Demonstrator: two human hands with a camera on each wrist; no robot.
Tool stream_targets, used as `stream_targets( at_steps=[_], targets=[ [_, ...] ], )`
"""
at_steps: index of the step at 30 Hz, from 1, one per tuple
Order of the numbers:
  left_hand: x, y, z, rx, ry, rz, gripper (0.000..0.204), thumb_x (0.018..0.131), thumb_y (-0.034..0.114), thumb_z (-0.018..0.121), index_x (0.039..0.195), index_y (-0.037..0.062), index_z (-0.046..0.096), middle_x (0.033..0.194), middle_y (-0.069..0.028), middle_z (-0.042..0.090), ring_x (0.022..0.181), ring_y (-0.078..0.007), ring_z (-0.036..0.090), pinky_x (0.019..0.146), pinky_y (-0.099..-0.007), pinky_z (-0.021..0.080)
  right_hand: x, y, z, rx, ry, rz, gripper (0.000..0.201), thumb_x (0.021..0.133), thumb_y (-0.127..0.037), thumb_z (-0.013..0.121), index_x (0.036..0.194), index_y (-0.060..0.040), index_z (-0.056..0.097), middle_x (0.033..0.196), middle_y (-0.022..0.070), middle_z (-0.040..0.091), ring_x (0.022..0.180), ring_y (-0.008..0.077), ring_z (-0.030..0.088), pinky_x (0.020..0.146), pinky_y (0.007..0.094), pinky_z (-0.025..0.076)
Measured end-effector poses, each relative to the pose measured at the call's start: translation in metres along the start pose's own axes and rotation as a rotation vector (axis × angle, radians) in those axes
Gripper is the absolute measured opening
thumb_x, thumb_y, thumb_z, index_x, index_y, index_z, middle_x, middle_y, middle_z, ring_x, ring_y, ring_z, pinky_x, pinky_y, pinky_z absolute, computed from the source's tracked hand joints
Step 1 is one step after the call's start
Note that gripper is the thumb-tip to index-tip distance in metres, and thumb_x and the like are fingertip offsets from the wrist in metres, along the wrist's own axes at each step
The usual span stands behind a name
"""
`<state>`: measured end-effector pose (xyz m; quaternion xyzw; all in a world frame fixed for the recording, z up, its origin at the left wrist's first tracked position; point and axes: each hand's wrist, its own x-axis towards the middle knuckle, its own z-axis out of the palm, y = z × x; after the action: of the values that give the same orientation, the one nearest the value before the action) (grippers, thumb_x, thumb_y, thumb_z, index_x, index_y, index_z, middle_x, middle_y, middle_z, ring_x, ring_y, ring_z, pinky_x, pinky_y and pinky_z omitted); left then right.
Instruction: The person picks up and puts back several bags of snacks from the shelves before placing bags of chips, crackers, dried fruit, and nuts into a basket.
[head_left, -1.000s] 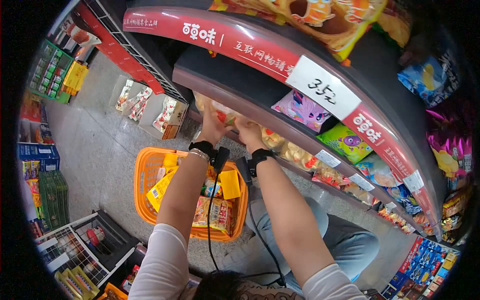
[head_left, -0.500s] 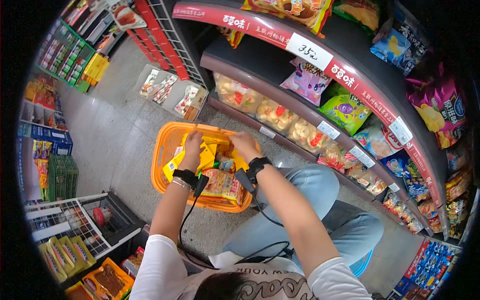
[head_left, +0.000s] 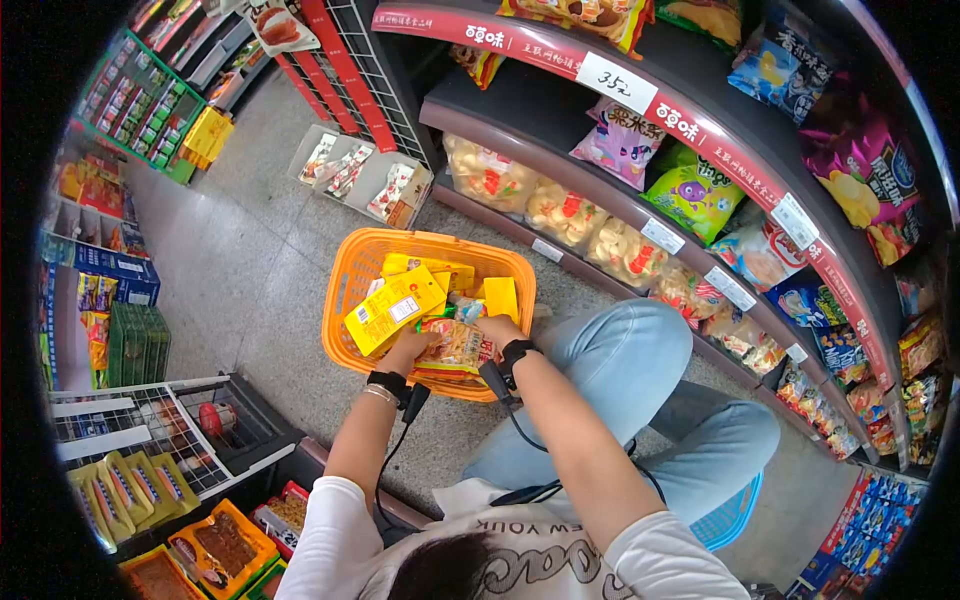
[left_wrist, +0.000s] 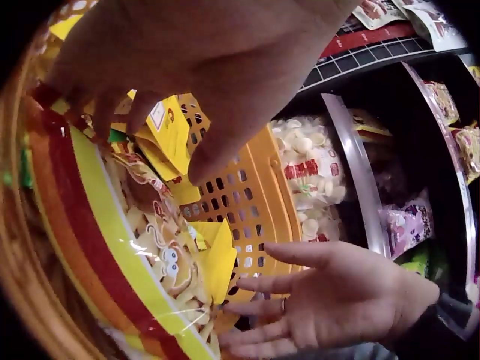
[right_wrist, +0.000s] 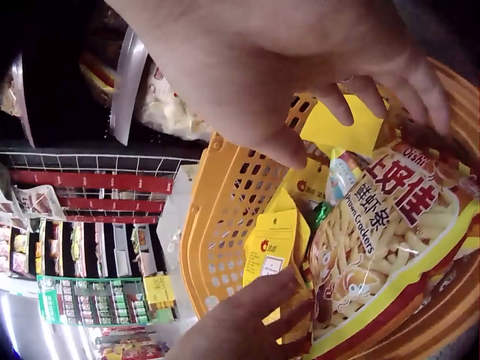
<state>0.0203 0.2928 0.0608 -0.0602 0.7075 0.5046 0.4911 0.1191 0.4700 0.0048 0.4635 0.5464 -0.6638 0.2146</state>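
Note:
An orange basket (head_left: 345,270) on the floor holds snack packets. On top lies a clear prawn crackers bag (right_wrist: 375,255) with a red and yellow edge. My left hand (head_left: 407,352) is at the bag's left side, its fingers extended against it in the right wrist view. At the other end, my right hand (head_left: 498,333) has its fingers spread and loose by the bag, not closed round it. Yellow packets (head_left: 395,312) lie beyond the bag, leaning toward the basket's far wall. A yellow card-like piece (right_wrist: 349,127) stands beneath my right fingers.
A curved shelf with a red banner (head_left: 690,125) rises ahead and right, with clear bags of pale puffed snacks (head_left: 565,212) on its lowest level. A grey carton of packets (head_left: 365,180) stands beyond the basket. Behind my knees is a blue basket (head_left: 730,515).
Both hands have come back from the low shelf to the basket, then lower, onto the prawn crackers bag. The yellow packets now lie uncovered. The view has shifted.

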Motion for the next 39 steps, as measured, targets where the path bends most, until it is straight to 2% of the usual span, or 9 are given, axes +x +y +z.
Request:
stream_targets(
  at_steps=[2, 6, 10, 11, 19, 23, 26, 34, 39],
  targets=[
    [-0.013, 0.011, 0.002, 0.115, -0.031, 0.035, 0.035, 0.079, 0.012, 0.070, 0.108, -0.0029, 0.055, 0.088, -0.0109, 0.065, 0.068, -0.0197, 0.065, 0.055, -0.0320, 0.055, 0.029, 0.020, 0.008, 0.094, -0.022, 0.014, 0.032, 0.079, -0.025, 0.064, 0.098, 0.0014, 0.062, 0.081, 0.0124, 0.068, 0.061, 0.0221, 0.067, 0.051, 0.0346, 0.051],
    [-0.010, 0.007, -0.006, 0.062, -0.050, -0.158, 0.033, 0.077, 0.022, 0.073, 0.103, 0.0046, 0.062, 0.093, -0.0098, 0.067, 0.076, -0.0140, 0.065, 0.063, -0.0241, 0.052, 0.005, 0.007, 0.009, 0.125, -0.022, 0.109, 0.034, 0.079, -0.027, 0.064, 0.099, 0.0010, 0.061, 0.083, 0.0114, 0.066, 0.062, 0.0211, 0.064, 0.050, 0.0352, 0.049],
    [-0.047, 0.039, 0.000, -0.067, -0.097, -0.283, 0.040, 0.080, 0.032, 0.071, 0.110, 0.0078, 0.060, 0.101, -0.0106, 0.066, 0.088, -0.0220, 0.065, 0.072, -0.0382, 0.055, -0.020, -0.007, 0.008, 0.278, -0.124, 0.085, 0.040, 0.080, -0.031, 0.062, 0.102, 0.0025, 0.059, 0.080, 0.0134, 0.063, 0.057, 0.0199, 0.060, 0.042, 0.0345, 0.043],
    [-0.044, 0.038, 0.000, -0.034, -0.062, -0.345, 0.038, 0.081, 0.032, 0.070, 0.111, 0.0123, 0.058, 0.102, -0.0079, 0.067, 0.094, -0.0221, 0.064, 0.069, -0.0457, 0.055, -0.018, -0.007, 0.001, 0.210, -0.141, 0.137, 0.033, 0.081, -0.027, 0.067, 0.102, -0.0034, 0.059, 0.085, 0.0066, 0.065, 0.068, 0.0167, 0.063, 0.055, 0.0325, 0.050],
    [-0.080, 0.044, 0.014, -0.253, -0.100, -0.182, 0.044, 0.084, 0.019, 0.068, 0.122, 0.0110, 0.049, 0.115, -0.0083, 0.060, 0.103, -0.0264, 0.061, 0.080, -0.0482, 0.056, -0.082, -0.035, -0.017, 0.233, -0.105, -0.136, 0.030, 0.083, -0.029, 0.063, 0.098, -0.0027, 0.059, 0.083, 0.0057, 0.061, 0.066, 0.0123, 0.058, 0.050, 0.0286, 0.042],
    [-0.093, 0.056, 0.012, -0.358, 0.036, -0.036, 0.046, 0.085, 0.017, 0.066, 0.125, 0.0129, 0.044, 0.117, -0.0085, 0.059, 0.106, -0.0263, 0.059, 0.080, -0.0466, 0.055, -0.099, -0.053, -0.047, 0.194, -0.176, -0.364, 0.050, 0.079, -0.037, 0.068, 0.100, 0.0063, 0.057, 0.092, 0.0134, 0.061, 0.083, 0.0216, 0.061, 0.069, 0.0345, 0.049],
    [-0.110, 0.078, 0.023, -0.494, 0.019, 0.166, 0.044, 0.087, 0.014, 0.064, 0.125, 0.0117, 0.043, 0.119, -0.0091, 0.057, 0.108, -0.0265, 0.058, 0.084, -0.0450, 0.054, -0.072, -0.050, -0.051, 0.250, 0.187, -0.589, 0.058, 0.080, -0.043, 0.068, 0.108, 0.0058, 0.054, 0.097, 0.0122, 0.061, 0.094, 0.0191, 0.059, 0.079, 0.0343, 0.047],
    [-0.138, 0.106, 0.105, -0.641, -0.182, 0.445, 0.045, 0.088, 0.013, 0.062, 0.128, 0.0071, 0.041, 0.124, -0.0086, 0.054, 0.115, -0.0244, 0.053, 0.095, -0.0428, 0.047, -0.202, -0.091, -0.061, 0.781, -0.271, -0.666, 0.053, 0.083, -0.029, 0.070, 0.125, -0.0093, 0.046, 0.125, 0.0048, 0.052, 0.110, 0.0178, 0.054, 0.088, 0.0348, 0.046],
    [-0.131, 0.111, 0.117, -0.452, -0.378, 0.463, 0.053, 0.085, 0.012, 0.066, 0.130, 0.0094, 0.038, 0.127, -0.0079, 0.053, 0.117, -0.0230, 0.052, 0.097, -0.0393, 0.043, -0.215, -0.103, -0.075, 0.871, -0.181, -0.935, 0.059, 0.075, -0.006, 0.076, 0.123, -0.0003, 0.043, 0.114, 0.0096, 0.058, 0.103, 0.0181, 0.059, 0.089, 0.0308, 0.048]
  ],
)
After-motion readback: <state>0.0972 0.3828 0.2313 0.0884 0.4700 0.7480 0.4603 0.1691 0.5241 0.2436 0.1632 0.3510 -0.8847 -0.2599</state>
